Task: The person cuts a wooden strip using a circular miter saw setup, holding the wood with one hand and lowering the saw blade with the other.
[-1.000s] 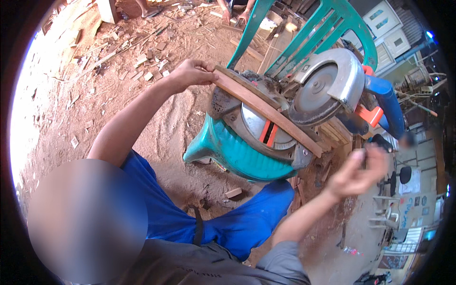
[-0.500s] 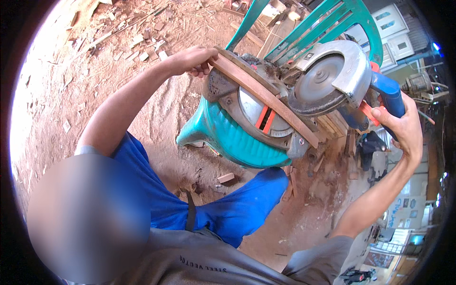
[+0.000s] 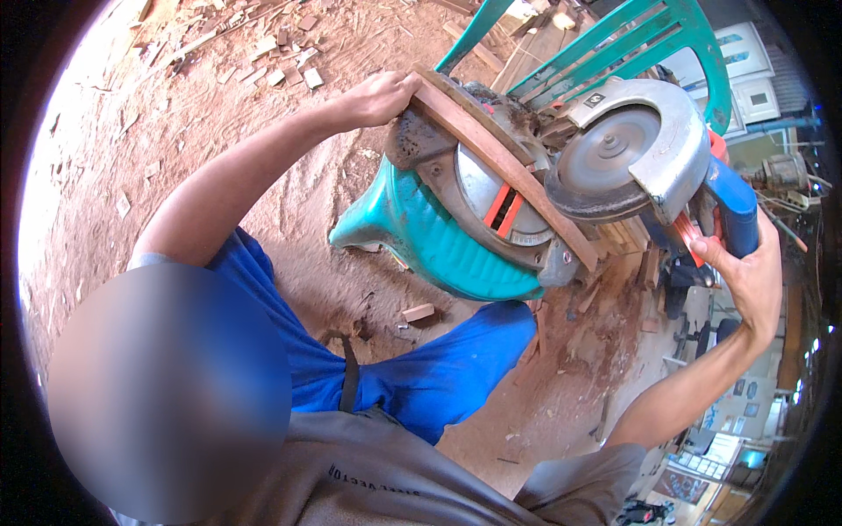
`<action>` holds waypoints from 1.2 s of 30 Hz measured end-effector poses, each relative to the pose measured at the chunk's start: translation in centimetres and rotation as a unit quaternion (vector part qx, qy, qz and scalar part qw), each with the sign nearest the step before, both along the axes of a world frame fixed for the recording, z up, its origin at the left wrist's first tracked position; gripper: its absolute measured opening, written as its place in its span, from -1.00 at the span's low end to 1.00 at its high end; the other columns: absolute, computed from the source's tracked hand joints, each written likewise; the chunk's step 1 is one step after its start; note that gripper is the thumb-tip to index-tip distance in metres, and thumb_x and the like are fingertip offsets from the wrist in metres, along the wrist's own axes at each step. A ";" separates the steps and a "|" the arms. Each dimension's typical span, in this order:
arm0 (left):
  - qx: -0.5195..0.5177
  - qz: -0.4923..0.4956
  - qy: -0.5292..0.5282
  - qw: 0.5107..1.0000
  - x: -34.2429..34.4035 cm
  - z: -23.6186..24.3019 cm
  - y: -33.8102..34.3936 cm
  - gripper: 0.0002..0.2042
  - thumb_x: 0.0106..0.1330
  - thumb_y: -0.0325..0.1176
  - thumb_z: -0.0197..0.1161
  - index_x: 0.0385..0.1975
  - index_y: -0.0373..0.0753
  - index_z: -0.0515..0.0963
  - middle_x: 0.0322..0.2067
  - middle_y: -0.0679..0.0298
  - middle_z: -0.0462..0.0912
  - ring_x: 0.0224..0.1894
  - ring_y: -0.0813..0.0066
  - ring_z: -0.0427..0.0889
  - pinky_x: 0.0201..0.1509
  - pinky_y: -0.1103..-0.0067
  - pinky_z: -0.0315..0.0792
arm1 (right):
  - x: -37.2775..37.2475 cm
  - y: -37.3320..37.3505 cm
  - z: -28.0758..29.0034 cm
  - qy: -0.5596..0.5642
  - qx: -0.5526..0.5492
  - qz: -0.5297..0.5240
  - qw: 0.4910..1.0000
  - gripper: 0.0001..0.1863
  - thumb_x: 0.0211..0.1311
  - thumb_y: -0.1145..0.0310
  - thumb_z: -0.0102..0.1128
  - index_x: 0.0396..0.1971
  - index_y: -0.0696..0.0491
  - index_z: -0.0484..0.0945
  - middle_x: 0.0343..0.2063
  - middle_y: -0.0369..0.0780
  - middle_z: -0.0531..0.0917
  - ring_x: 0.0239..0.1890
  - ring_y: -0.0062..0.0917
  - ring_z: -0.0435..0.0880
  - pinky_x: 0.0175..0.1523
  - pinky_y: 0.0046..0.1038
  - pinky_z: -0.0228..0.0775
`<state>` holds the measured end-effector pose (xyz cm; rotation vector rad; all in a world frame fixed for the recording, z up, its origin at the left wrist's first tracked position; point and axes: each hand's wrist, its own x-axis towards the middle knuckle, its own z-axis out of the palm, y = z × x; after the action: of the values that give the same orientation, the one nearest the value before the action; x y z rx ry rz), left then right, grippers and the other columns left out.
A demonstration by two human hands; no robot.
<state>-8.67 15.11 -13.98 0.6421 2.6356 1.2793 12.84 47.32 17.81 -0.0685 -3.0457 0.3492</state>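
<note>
Curved wooden strip (image 3: pixel 500 158), stiff and light, laid across mitre saw (image 3: pixel 614 167) base at 1 o'clock, is pinned at its far end by left hand (image 3: pixel 379 95); right hand (image 3: pixel 745 276) is wrapped around the heavy saw's blue handle (image 3: pixel 732 206).

Wooden strip (image 3: pixel 500 158): planed, matt, reddish-brown. Saw blade guard (image 3: pixel 667 149): bare metal, dull grey sheen. Blade disc (image 3: pixel 605 153): dusty, matt metal. Saw handle (image 3: pixel 735 206): smooth blue plastic. Chair (image 3: pixel 438 245): teal plastic, ribbed, slightly glossy. Ground (image 3: pixel 219 123): rough reddish sawdust with wood offcuts. Trousers (image 3: pixel 421 377): blue cloth.
</note>
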 end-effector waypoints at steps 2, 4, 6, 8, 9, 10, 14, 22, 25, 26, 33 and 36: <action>0.028 0.028 -0.026 0.999 0.4 0.0 0.3 -0.45 0.54 0.03 -0.24 -0.07 -0.41 0.50 -0.22 -0.10 0.62 -0.10 0.11 0.62 0.03 0.28 0.44 | 0.4 0.0 -0.6 -0.001 -0.017 0.006 1.000 -0.35 -0.07 0.22 0.65 0.03 0.16 0.57 -0.27 -0.36 0.58 -0.24 -0.65 0.51 -0.06 -0.52 0.41; 0.013 0.027 0.018 0.999 0.6 -0.4 0.4 -0.59 0.56 -0.20 -0.21 0.00 -0.48 0.42 -0.17 -0.28 0.56 0.05 -0.24 0.55 0.13 0.03 0.40 | 0.7 0.0 -1.1 0.006 -0.026 0.011 1.000 -0.33 -0.07 0.27 0.65 0.07 0.17 0.56 -0.25 -0.36 0.59 -0.23 -0.64 0.51 -0.05 -0.52 0.40; -0.023 0.018 0.071 0.997 0.6 -1.1 0.5 -0.59 0.56 -0.20 -0.20 0.01 -0.48 0.42 -0.17 -0.28 0.56 0.03 -0.25 0.55 0.12 0.04 0.41 | 1.0 -0.1 -1.4 -0.006 -0.037 -0.013 0.999 -0.33 -0.05 0.35 0.63 0.10 0.18 0.55 -0.22 -0.35 0.60 -0.22 -0.64 0.51 -0.06 -0.52 0.41; -0.053 0.005 0.142 0.988 0.8 -2.1 0.7 -0.59 0.56 -0.20 -0.20 0.02 -0.48 0.42 -0.16 -0.27 0.56 0.01 -0.27 0.56 0.11 0.05 0.42 | 1.3 -0.3 -1.9 0.002 -0.042 -0.011 0.999 -0.33 -0.03 0.39 0.62 0.12 0.19 0.54 -0.20 -0.34 0.61 -0.21 -0.64 0.52 -0.06 -0.53 0.42; -0.032 0.015 0.174 0.984 0.8 -2.5 0.8 -0.60 0.56 -0.20 -0.19 0.02 -0.47 0.42 -0.16 -0.26 0.56 -0.02 -0.27 0.56 0.10 0.05 0.42 | 1.4 -0.3 -2.1 0.011 -0.042 0.002 0.999 -0.34 -0.03 0.41 0.61 0.13 0.20 0.53 -0.19 -0.34 0.62 -0.21 -0.64 0.53 -0.07 -0.53 0.43; -0.021 0.021 0.193 0.981 0.9 -2.8 0.8 -0.60 0.56 -0.21 -0.19 0.03 -0.46 0.41 -0.17 -0.25 0.56 -0.04 -0.28 0.56 0.08 0.06 0.42 | 1.6 -0.4 -2.3 0.014 -0.044 0.000 0.999 -0.34 -0.03 0.41 0.61 0.13 0.20 0.53 -0.19 -0.34 0.62 -0.21 -0.64 0.53 -0.07 -0.53 0.43; -0.033 0.044 0.239 0.969 0.9 -2.8 1.2 -0.59 0.54 -0.18 -0.16 -0.04 -0.47 0.45 -0.17 -0.24 0.58 -0.06 -0.29 0.57 0.08 0.05 0.42 | 2.0 -0.1 -3.1 0.027 -0.060 -0.006 0.998 -0.36 0.00 0.41 0.59 0.12 0.20 0.52 -0.23 -0.35 0.60 -0.24 -0.66 0.53 -0.11 -0.56 0.44; 0.098 0.106 -0.132 0.981 0.6 -0.3 0.4 -0.42 0.50 0.14 -0.03 -0.05 -0.40 0.55 -0.20 0.02 0.66 -0.09 0.19 0.64 0.01 0.35 0.49 | 2.3 0.4 -3.7 0.038 -0.081 -0.008 0.996 -0.37 -0.01 0.48 0.53 0.13 0.18 0.50 -0.17 -0.29 0.65 -0.25 -0.64 0.60 -0.11 -0.57 0.47; 0.068 0.119 -0.147 0.980 0.7 0.3 0.2 -0.39 0.47 0.19 0.06 0.03 -0.37 0.49 -0.19 0.10 0.66 -0.15 0.29 0.66 -0.07 0.41 0.55 | 2.4 0.2 -3.5 0.011 -0.088 -0.052 0.995 -0.36 -0.04 0.43 0.57 0.10 0.18 0.50 -0.18 -0.29 0.63 -0.22 -0.65 0.58 -0.08 -0.56 0.45; 0.045 0.135 -0.085 0.986 1.0 0.4 0.2 -0.35 0.46 0.21 0.07 0.06 -0.41 0.45 -0.17 0.03 0.66 -0.11 0.23 0.67 -0.02 0.37 0.55 | 2.4 0.2 -3.5 0.017 -0.083 -0.043 0.995 -0.36 -0.04 0.43 0.57 0.10 0.18 0.50 -0.18 -0.29 0.63 -0.22 -0.65 0.58 -0.08 -0.56 0.45; 0.070 0.128 0.027 0.989 1.7 0.6 0.3 -0.05 0.02 0.26 0.52 0.07 -0.56 0.37 -0.13 -0.19 0.65 -0.01 0.09 0.69 0.12 0.33 0.56 | 2.9 0.5 -3.9 0.051 -0.053 -0.048 0.996 -0.22 -0.09 0.39 0.64 0.17 0.25 0.45 -0.17 -0.26 0.59 -0.20 -0.60 0.55 -0.04 -0.52 0.45; 0.165 0.159 -0.105 0.968 1.3 0.2 0.6 -0.13 0.12 0.15 0.52 0.15 -0.52 0.35 -0.10 -0.03 0.65 -0.23 0.31 0.71 -0.16 0.45 0.62 | 3.1 0.7 -4.1 0.059 -0.048 -0.064 0.995 -0.13 -0.11 0.41 0.65 0.25 0.28 0.39 -0.14 -0.23 0.58 -0.19 -0.56 0.56 -0.02 -0.48 0.47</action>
<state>-7.39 15.72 -13.83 0.1058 2.4377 1.7896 15.93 47.99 13.71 -0.2381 -2.8884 0.4725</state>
